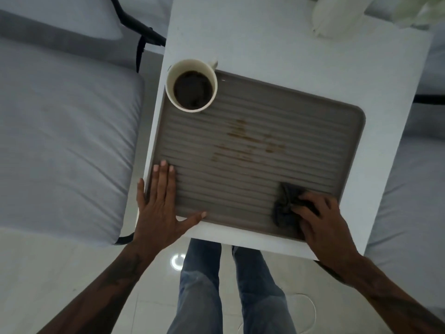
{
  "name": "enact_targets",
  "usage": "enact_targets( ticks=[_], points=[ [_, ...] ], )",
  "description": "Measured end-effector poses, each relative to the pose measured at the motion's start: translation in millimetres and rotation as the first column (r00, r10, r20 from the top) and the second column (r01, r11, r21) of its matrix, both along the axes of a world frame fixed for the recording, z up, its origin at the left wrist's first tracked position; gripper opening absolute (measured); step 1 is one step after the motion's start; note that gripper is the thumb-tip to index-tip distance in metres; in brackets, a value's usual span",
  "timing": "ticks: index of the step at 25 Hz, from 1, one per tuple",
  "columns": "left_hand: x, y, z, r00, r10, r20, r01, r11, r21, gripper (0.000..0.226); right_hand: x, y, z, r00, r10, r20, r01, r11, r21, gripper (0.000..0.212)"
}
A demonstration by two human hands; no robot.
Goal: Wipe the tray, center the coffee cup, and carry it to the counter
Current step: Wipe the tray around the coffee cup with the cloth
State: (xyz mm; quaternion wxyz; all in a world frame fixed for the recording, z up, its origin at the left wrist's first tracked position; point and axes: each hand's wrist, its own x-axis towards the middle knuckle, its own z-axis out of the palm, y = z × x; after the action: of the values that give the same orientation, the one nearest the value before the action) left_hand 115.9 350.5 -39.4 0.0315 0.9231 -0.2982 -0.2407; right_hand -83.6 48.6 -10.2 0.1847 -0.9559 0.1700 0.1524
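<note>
A grey ribbed tray point(346, 141) lies on a small white table point(289, 51). Brown coffee stains point(245, 143) smear its middle. A white coffee cup point(191, 85) with dark coffee stands in the tray's far left corner, handle pointing away. My left hand point(161, 201) lies flat on the tray's near left corner, fingers spread, thumb along the near rim. My right hand point(320, 218) presses a crumpled dark grey cloth point(285, 206) onto the tray's near right corner.
A white vase point(337, 13) with pale flowers stands at the table's far right edge. Grey cushioned seats flank the table, one on the left point(60, 141) and another on the right point(409, 189). My legs in jeans point(216, 297) stand on a glossy tiled floor.
</note>
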Motion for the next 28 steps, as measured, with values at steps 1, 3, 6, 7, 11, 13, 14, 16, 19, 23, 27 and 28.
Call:
enact_targets(
  ticks=[1, 3, 6, 7, 11, 13, 14, 16, 19, 23, 27, 28],
  points=[
    [-0.3, 0.4, -1.2, 1.0, -0.004, -0.005, 0.004, 1.0, 0.014, 0.12, 1.7, 1.7, 0.3, 1.0, 0.013, 0.02, -0.013, 1.0, 0.0, 0.029],
    [-0.3, 0.9, -2.4, 1.0, -0.017, -0.018, 0.017, 0.999, 0.029, 0.121, 24.0, 26.5, -4.4, 0.993, 0.08, 0.09, -0.082, 0.996, 0.02, 0.032],
    [0.9, 3.9, -5.9, 0.999, -0.03, -0.031, 0.03, 1.0, 0.009, 0.121, 89.2, 96.5, -15.2, 0.959, 0.206, 0.195, -0.228, 0.969, 0.096, 0.044],
    [1.6, 5.1, -6.6, 0.999, -0.035, -0.035, 0.035, 0.999, -0.006, 0.122, 111.9, 119.7, -16.5, 0.952, 0.228, 0.205, -0.26, 0.955, 0.145, 0.049],
    [1.5, 3.9, -6.8, 0.998, -0.011, -0.07, 0.008, 0.999, -0.039, 0.129, 124.3, 125.0, -20.2, 0.95, 0.267, 0.164, -0.296, 0.938, 0.183, 0.049],
    [0.5, 1.5, -3.3, 0.997, 0.007, -0.08, -0.011, 0.999, -0.048, 0.131, 78.3, 85.6, -14.5, 0.965, 0.231, 0.124, -0.249, 0.957, 0.149, 0.043],
    [0.7, 1.0, -2.2, 0.996, 0.009, -0.085, -0.014, 0.999, -0.05, 0.132, 50.9, 62.9, -9.5, 0.977, 0.19, 0.1, -0.201, 0.972, 0.125, 0.045],
    [0.7, 0.6, -1.0, 0.996, 0.015, -0.093, -0.019, 0.998, -0.052, 0.132, 3.1, 24.8, 2.3, 0.998, 0.067, 0.002, -0.067, 0.994, 0.086, 0.049],
    [-0.7, -0.9, -1.3, 0.995, 0.014, -0.103, -0.019, 0.998, -0.052, 0.132, -17.6, 11.9, 8.0, 0.99, -0.08, -0.116, 0.086, 0.995, 0.047, 0.042],
    [-1.5, -1.4, -2.6, 0.994, 0.02, -0.105, -0.026, 0.998, -0.059, 0.132, 54.3, 77.5, -6.2, 0.996, -0.044, 0.08, 0.035, 0.993, 0.113, 0.035],
    [-1.3, 2.1, -7.1, 0.993, 0.018, -0.118, -0.031, 0.994, -0.102, 0.125, 152.6, 166.6, -13.1, 0.989, -0.1, 0.108, 0.071, 0.967, 0.246, 0.041],
    [-1.1, 2.5, -8.2, 0.993, 0.019, -0.117, -0.033, 0.993, -0.111, 0.124, 162.5, 174.0, -12.7, 0.991, -0.098, 0.087, 0.071, 0.961, 0.267, 0.044]
  ],
)
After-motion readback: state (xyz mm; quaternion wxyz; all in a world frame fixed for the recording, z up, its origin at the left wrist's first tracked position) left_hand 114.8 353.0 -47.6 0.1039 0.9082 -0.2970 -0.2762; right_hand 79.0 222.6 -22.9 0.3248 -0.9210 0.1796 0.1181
